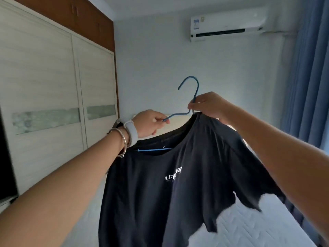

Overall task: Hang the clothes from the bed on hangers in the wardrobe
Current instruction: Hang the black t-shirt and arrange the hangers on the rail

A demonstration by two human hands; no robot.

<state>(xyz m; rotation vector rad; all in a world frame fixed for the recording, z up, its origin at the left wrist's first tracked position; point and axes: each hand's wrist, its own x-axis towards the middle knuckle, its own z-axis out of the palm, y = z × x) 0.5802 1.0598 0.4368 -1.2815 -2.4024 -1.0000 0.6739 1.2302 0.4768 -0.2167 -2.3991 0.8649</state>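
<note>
Dark T-shirt [178, 184] hangs mid-frame, partly threaded onto a blue hanger [196, 91]. The left hand [148, 124] pinches the hanger's bare shoulder wire. The right hand [208, 105] pinches its neck at the collar. The wardrobe [44, 86] stands at frame left.

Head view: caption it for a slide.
Left hand and right hand fit a thin blue wire hanger into a dark printed T-shirt.
</note>
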